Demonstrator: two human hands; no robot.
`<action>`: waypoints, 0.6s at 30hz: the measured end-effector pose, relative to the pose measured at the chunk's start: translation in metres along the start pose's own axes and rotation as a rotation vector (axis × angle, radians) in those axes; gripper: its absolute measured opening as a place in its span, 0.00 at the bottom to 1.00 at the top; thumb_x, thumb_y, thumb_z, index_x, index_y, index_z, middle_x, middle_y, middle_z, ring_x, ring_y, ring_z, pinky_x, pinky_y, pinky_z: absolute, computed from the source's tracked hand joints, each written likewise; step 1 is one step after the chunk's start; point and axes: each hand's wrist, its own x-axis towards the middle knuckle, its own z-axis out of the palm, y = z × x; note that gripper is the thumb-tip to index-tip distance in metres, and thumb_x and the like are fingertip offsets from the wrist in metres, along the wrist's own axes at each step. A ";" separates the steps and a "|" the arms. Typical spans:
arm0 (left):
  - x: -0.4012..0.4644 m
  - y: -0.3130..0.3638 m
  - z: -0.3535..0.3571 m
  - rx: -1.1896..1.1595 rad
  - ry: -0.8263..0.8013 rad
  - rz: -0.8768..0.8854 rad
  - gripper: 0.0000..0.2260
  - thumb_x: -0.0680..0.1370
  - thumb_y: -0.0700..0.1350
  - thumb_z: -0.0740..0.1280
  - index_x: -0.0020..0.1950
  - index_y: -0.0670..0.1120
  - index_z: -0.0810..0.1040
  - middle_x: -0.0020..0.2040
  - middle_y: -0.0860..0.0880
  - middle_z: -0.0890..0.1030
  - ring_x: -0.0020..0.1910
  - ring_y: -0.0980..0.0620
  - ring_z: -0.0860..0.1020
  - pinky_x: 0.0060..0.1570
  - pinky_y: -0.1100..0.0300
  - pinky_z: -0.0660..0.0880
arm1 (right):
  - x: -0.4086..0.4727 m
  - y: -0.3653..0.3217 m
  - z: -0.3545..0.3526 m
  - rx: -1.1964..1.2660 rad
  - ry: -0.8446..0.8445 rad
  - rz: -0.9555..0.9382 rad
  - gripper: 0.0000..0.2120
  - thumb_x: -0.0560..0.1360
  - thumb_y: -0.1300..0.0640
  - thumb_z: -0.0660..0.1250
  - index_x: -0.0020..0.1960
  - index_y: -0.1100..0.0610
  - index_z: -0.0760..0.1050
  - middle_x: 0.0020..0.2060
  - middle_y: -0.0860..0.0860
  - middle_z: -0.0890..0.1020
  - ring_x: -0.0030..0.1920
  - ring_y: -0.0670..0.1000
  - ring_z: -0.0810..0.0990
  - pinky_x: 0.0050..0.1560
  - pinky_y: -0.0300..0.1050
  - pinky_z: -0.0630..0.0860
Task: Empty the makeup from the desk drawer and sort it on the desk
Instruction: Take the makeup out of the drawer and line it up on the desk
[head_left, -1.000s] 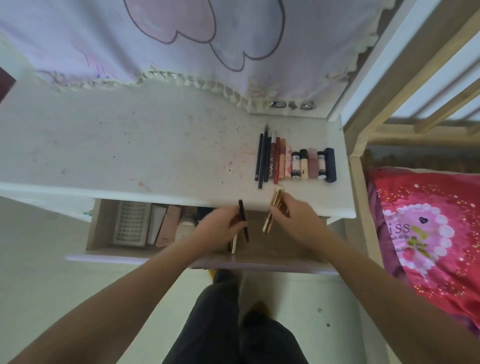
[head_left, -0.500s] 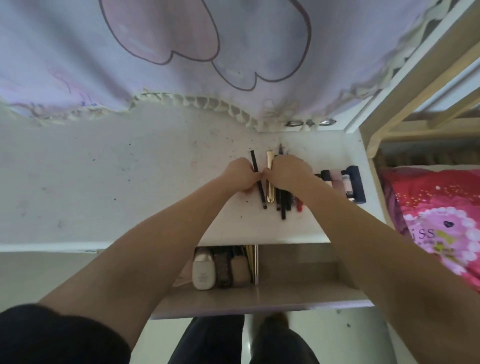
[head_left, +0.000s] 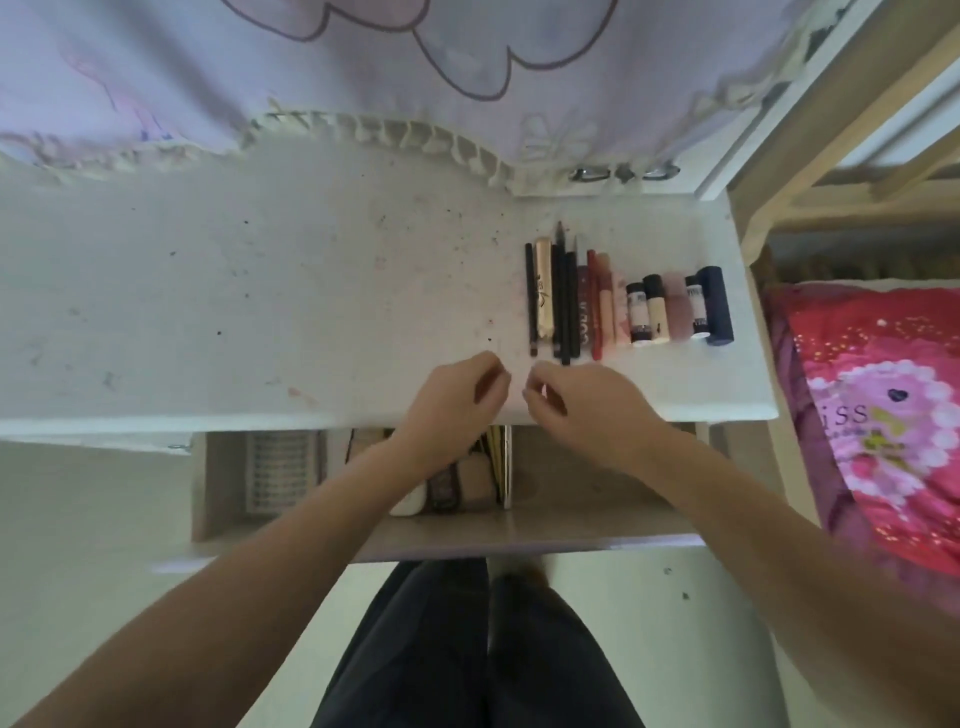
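A row of makeup lies side by side at the right of the white desk (head_left: 260, 322): a thin black pencil (head_left: 531, 301), a gold tube (head_left: 544, 291), several dark pencils (head_left: 566, 306), red and pink sticks (head_left: 600, 306), small tubes (head_left: 655, 309) and a dark blue lipstick (head_left: 716, 306). My left hand (head_left: 457, 400) and my right hand (head_left: 576, 405) hover over the desk's front edge, just in front of the row, fingers loosely curled and holding nothing. Below them the open drawer (head_left: 571, 540) holds a white lash tray (head_left: 280, 470) and several compacts (head_left: 457, 486), partly hidden by my left forearm.
A lilac curtain (head_left: 363, 62) with a frilled hem hangs over the back of the desk. A wooden bed frame (head_left: 831, 130) and a red and pink pillow (head_left: 893, 405) stand to the right. My dark trousers (head_left: 467, 649) are below the drawer.
Both hands carried a black pencil and a gold tube from the drawer, laid them at the left end of the row, then drew back empty to the desk's front edge.
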 end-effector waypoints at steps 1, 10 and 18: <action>-0.022 -0.008 0.009 0.022 -0.039 0.017 0.07 0.80 0.45 0.60 0.48 0.44 0.75 0.38 0.51 0.77 0.36 0.55 0.75 0.38 0.62 0.71 | -0.015 0.004 0.016 0.007 -0.142 -0.014 0.09 0.80 0.51 0.57 0.46 0.53 0.73 0.36 0.49 0.78 0.37 0.49 0.76 0.41 0.43 0.75; -0.002 -0.052 0.090 0.244 -0.096 -0.307 0.11 0.80 0.39 0.57 0.57 0.39 0.76 0.53 0.39 0.80 0.53 0.40 0.78 0.49 0.52 0.74 | 0.018 0.033 0.135 0.128 -0.274 0.423 0.16 0.80 0.49 0.54 0.59 0.58 0.74 0.56 0.58 0.79 0.55 0.59 0.78 0.54 0.49 0.74; 0.031 -0.057 0.120 0.456 -0.134 -0.417 0.11 0.80 0.36 0.55 0.56 0.40 0.75 0.56 0.42 0.79 0.55 0.43 0.78 0.50 0.52 0.76 | 0.028 0.038 0.159 0.154 -0.219 0.606 0.14 0.79 0.54 0.56 0.58 0.57 0.75 0.57 0.57 0.79 0.58 0.58 0.78 0.55 0.48 0.73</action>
